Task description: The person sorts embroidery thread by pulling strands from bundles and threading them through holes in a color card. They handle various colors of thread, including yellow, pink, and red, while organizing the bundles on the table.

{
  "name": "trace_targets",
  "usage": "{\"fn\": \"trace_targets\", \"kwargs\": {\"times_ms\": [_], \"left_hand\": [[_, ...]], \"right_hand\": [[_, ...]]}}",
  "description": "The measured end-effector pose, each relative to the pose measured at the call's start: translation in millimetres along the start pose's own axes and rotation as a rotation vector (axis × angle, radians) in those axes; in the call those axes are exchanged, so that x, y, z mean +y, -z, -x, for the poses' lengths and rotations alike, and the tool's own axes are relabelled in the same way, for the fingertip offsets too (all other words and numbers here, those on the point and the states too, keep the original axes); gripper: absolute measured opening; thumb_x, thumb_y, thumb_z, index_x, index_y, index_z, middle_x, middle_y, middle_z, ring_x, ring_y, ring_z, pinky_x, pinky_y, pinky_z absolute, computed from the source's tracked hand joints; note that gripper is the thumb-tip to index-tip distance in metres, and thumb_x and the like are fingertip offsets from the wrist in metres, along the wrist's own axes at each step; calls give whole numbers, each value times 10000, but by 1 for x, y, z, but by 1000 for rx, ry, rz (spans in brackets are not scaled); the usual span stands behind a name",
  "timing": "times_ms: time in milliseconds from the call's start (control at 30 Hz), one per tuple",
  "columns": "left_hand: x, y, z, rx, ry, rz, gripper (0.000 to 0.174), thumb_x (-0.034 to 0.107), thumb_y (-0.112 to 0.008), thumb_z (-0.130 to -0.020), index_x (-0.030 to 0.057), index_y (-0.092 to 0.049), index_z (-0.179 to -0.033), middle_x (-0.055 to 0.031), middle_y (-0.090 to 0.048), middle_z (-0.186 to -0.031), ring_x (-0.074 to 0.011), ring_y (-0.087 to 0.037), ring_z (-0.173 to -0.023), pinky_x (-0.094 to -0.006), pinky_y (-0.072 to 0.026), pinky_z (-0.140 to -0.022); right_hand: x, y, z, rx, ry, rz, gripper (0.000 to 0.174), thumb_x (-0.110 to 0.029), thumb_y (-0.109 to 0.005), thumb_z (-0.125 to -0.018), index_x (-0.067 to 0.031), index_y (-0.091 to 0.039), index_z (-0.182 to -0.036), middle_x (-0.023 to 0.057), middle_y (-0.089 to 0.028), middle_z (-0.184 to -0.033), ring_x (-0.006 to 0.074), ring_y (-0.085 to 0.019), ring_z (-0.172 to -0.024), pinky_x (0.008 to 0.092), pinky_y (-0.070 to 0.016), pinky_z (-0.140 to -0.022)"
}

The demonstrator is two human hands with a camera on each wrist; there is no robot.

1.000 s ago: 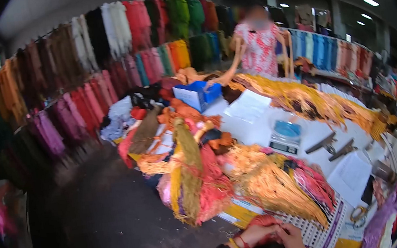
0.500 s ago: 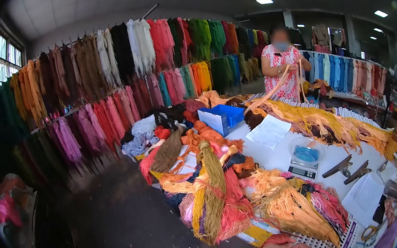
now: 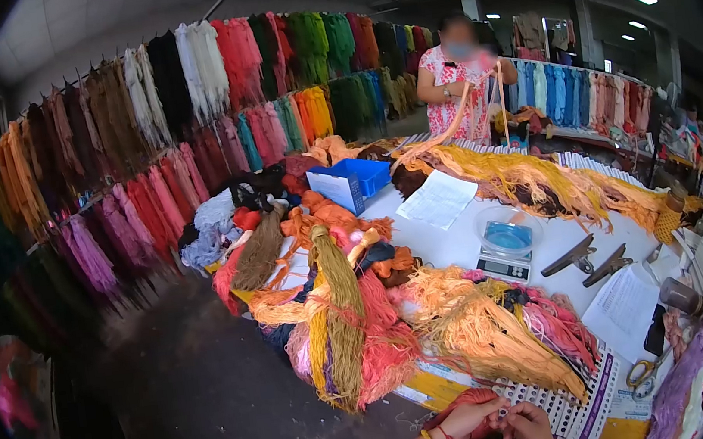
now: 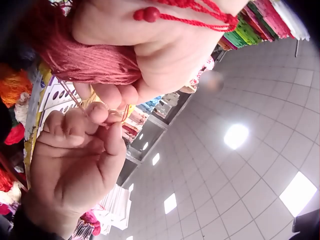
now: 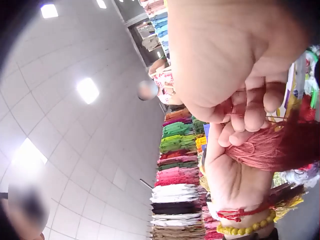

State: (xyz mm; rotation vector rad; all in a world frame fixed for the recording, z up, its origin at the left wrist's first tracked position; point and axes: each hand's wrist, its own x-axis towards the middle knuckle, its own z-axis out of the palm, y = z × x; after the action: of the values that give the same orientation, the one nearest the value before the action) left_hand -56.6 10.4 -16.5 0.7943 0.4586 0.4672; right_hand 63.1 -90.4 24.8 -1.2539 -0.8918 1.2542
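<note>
My left hand (image 3: 463,422), with red cord and yellow beads at its wrist, holds a dark red yarn skein (image 4: 95,62); in the left wrist view its fingers curl round one end. The right hand (image 3: 529,429) is close beside it at the table's near edge. In the left wrist view, thumb and forefinger of the right hand (image 4: 80,160) pinch a thin reddish strand (image 4: 125,114) just by the skein. Seen from the right wrist, the skein (image 5: 270,148) trails away from the left palm, and the right hand (image 5: 235,60) partly covers the left fingers.
Yarn heaps (image 3: 486,334) cover the table's near side. Beyond lie a scale (image 3: 506,263), clamps (image 3: 568,256), papers (image 3: 438,200), a blue box (image 3: 364,175) and scissors (image 3: 641,375). Across the table a person (image 3: 452,78) handles peach yarn; skeins hang behind.
The head view has swung, and my hands appear higher than half a second ago, still close together with the skein. Across the table, the person's hands have shifted along the peach yarn.
</note>
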Motion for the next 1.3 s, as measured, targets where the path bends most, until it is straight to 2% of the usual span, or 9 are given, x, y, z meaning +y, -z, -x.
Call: {"fn": "trace_targets", "kwargs": {"times_ms": [400, 600, 867, 1000, 1067, 1100, 1167, 1267, 1300], "left_hand": [[19, -19, 10, 58, 54, 125, 332, 298, -425, -920, 1, -573, -937, -17, -503, -610, -111, -493, -564, -266, -450, -596], [21, -21, 10, -22, 59, -21, 187, 139, -506, -873, -6, -597, -949, 12, -481, -603, -64, -429, -508, -224, -451, -566], [35, 37, 20, -3, 53, 279, 195, 210, -491, -891, 31, -567, -909, 74, -302, -545, -25, -262, -448, -167, -256, -434], [75, 104, 52, 129, -145, 475, 184, 188, -480, -897, 22, -558, -906, 61, -319, -541, -20, -235, -423, -161, -268, -396], [89, 134, 76, 246, -302, 361, 221, 184, -440, -916, 0, -539, -990, 68, -258, -542, -27, -207, -438, -156, -255, -408], [95, 127, 79, 267, -315, 381, 225, 184, -436, -918, -2, -539, -993, 69, -241, -541, -26, -204, -441, -155, -249, -410], [97, 111, 78, 253, -299, 369, 228, 186, -440, -918, 0, -540, -1003, 70, -219, -540, -27, -200, -444, -155, -238, -416], [78, 58, 40, 332, -128, 57, 239, 231, -494, -895, 33, -554, -1016, 68, -324, -587, -36, -314, -493, -162, -283, -440], [71, 32, 27, 382, -51, 29, 261, 244, -503, -890, 37, -552, -1041, 46, -414, -625, -63, -395, -538, -182, -328, -471]], "right_hand": [[25, 19, -8, 37, 51, -96, 84, -108, -539, -855, -25, -535, -855, 13, -508, -689, 84, -465, -558, 211, -368, -519], [29, 23, -8, 83, 43, -108, 78, -123, -540, -849, -45, -534, -847, 3, -538, -721, 45, -459, -565, 188, -379, -515], [-11, 109, 30, -113, 167, -857, 114, -110, -484, -796, -28, -512, -869, 58, -524, -737, 126, -444, -539, 211, -366, -495], [-57, 254, 117, 653, 284, -137, 160, -194, -463, -855, -99, -499, -732, -24, -462, -656, 61, -428, -548, 168, -331, -485], [-74, 351, 192, 1293, 446, 861, 135, -165, -514, -851, -86, -524, -742, -11, -508, -643, 87, -453, -543, 242, -378, -498], [-98, 373, 234, 1485, 262, 1570, 97, -124, -547, -835, -69, -540, -756, 1, -537, -649, 103, -482, -555, 280, -404, -510], [-139, 388, 253, 1578, 917, 187, 177, -198, -549, -856, -33, -585, -907, 48, -587, -753, 130, -542, -647, 266, -426, -541], [-140, 301, 171, 1498, 739, 591, 150, -98, -495, -853, -23, -582, -948, 44, -580, -877, 139, -554, -838, 254, -445, -712], [-110, 296, 143, 1285, 574, 1174, 173, -85, -453, -865, -13, -567, -973, 58, -572, -937, 154, -548, -860, 266, -441, -730]]}}
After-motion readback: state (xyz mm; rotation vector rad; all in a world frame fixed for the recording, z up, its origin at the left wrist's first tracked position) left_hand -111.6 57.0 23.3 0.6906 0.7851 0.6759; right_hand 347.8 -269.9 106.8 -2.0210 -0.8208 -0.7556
